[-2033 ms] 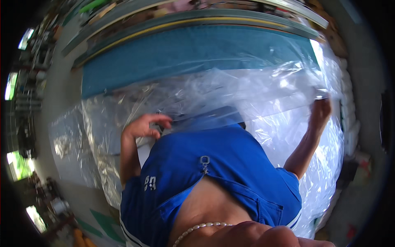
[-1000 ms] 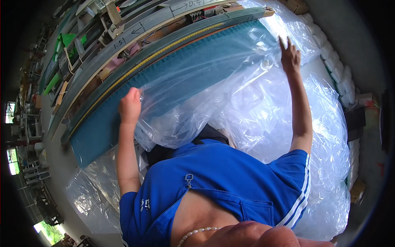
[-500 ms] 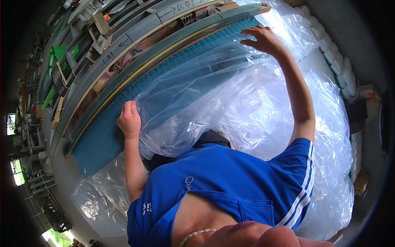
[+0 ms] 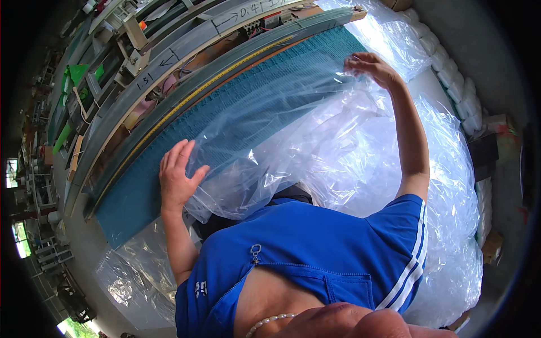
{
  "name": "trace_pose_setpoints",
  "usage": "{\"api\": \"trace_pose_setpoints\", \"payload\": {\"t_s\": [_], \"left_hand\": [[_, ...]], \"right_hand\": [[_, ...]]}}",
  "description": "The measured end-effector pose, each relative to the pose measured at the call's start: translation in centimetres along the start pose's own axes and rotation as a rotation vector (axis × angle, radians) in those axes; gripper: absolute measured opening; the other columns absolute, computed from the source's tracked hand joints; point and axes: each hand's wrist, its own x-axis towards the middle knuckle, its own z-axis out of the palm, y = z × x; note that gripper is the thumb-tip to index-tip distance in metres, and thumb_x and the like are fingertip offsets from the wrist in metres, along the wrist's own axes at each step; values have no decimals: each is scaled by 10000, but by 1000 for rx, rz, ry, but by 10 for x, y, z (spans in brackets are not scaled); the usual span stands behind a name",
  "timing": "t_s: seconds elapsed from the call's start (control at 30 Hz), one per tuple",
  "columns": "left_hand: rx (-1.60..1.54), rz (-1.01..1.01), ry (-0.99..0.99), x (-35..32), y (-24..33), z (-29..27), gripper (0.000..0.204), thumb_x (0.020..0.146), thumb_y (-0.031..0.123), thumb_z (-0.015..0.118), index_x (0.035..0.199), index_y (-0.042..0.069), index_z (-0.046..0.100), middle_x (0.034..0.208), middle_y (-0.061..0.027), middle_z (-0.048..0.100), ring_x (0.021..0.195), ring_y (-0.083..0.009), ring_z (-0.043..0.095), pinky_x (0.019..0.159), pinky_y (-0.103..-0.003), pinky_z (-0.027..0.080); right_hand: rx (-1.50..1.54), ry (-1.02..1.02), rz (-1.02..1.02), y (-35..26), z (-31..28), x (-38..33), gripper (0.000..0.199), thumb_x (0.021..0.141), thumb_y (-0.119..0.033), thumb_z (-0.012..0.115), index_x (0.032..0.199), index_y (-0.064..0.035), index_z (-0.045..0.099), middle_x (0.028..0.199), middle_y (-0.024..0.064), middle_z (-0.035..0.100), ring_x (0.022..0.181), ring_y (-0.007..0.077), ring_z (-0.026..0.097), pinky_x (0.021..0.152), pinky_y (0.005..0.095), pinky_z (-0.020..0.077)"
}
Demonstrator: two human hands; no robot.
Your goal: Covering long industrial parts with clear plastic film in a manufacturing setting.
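A sheet of clear plastic film (image 4: 265,135) spreads over a long blue-green ribbed surface (image 4: 135,194) in front of me. My left hand (image 4: 179,177) is at the film's left edge, open, with thumb and fingers apart. At the far right of the ribbed surface, my right hand (image 4: 373,69) has its fingers bent together over the film's corner. The fingertips are slightly blurred, but the film seems pinched between them.
Beyond the ribbed surface runs a long machine beam with a yellow measuring tape (image 4: 169,115). A large heap of crumpled clear film (image 4: 445,225) lies at my right. White bundled rolls (image 4: 459,87) line the far right, and more film (image 4: 138,276) hangs at lower left.
My left hand has gone from closed at the film's edge to open. The right hand's fingers have drawn together and moved slightly nearer to me, with the film's right end shifted.
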Motion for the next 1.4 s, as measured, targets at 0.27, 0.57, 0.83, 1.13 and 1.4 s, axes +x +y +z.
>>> {"api": "trace_pose_setpoints", "payload": {"t_s": [0.27,0.57,0.83,1.13,1.4], "left_hand": [[-144,-80,76,-5,-16,21,217,787,-19,549,985,52,605,894,-110,625,839,-286,602,715,-345,487],[-137,-76,199,33,-15,54,136,866,42,512,973,31,596,903,-142,634,821,-298,622,689,-336,499],[-138,-60,253,43,-22,61,138,853,56,539,973,68,607,868,-108,642,769,-287,632,642,-336,511],[-169,-128,289,48,-32,66,136,864,99,540,971,69,619,906,-110,656,806,-274,639,678,-331,509],[-202,-159,279,49,-34,67,129,867,145,554,951,75,623,887,-96,660,783,-258,640,669,-325,507]], "right_hand": [[-66,276,174,-3,7,-3,301,870,-191,578,1091,8,533,599,3,514,462,52,423,392,197,297],[-137,341,389,24,-21,59,359,818,-229,632,1120,-45,573,605,-16,535,475,40,420,398,198,278],[-198,262,348,25,-27,63,138,796,-198,587,734,-80,622,580,-41,518,489,50,435,406,210,292],[51,180,175,18,-41,47,281,842,-237,604,1052,-50,585,897,81,649,842,175,614,761,298,475],[241,129,141,18,-59,12,300,831,-227,628,1025,2,604,956,89,647,909,174,601,865,284,431]]}}
